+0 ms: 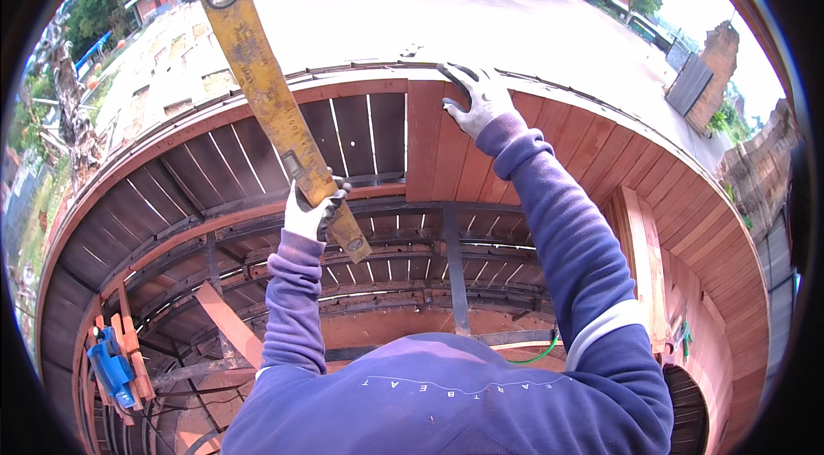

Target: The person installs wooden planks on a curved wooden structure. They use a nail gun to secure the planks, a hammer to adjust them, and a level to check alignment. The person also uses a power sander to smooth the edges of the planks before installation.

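Note:
My left hand (307, 211), in a white and grey work glove, grips a long, worn yellow spirit level (262, 81) near its lower end. The level is held up at a slant, its upper end leaning to the left, above the open framing. My right hand (484, 103), gloved the same way, lies at the far edge of the reddish wooden boards (474, 165), thumb and fingers apart. Its fingers point left towards the end board (423, 142) of the laid row.
Left of the boards, dark slats with gaps show behind curved rails. A black metal post (455, 270) stands among the framing below. A blue power tool (112, 367) rests at lower left beside wood pieces. A green cord (538, 354) hangs near my right arm. Pavement lies beyond the edge.

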Demonstrator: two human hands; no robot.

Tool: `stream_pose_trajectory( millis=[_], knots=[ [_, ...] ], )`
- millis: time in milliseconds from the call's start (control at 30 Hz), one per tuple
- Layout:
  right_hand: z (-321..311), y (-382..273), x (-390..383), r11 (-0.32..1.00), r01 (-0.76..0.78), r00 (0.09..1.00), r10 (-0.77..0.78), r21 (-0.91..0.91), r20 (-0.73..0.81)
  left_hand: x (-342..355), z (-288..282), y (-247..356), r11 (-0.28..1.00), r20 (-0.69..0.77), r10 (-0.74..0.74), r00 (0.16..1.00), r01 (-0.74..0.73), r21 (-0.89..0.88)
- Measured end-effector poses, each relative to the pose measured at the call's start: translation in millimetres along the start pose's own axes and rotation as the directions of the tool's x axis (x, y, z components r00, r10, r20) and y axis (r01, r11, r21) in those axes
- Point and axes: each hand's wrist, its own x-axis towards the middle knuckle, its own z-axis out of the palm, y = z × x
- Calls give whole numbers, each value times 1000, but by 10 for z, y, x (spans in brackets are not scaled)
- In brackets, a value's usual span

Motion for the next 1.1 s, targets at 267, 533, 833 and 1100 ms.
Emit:
stream_pose_trajectory(
  millis=[267,533,833,1100],
  knots=[
    [324,196,170,996,-61,988,69,-63,136,771,474,-118,995,49,-54,997,50,82],
    [410,270,164,993,-121,990,121,4,67,1340,864,-379,968,0,-47,999,46,247],
    [340,166,152,991,-130,989,127,35,70,1471,947,-802,971,45,-73,996,60,230],
    [435,186,128,992,-127,991,128,23,-47,1485,830,-1055,968,33,-117,993,106,229]
  ],
)
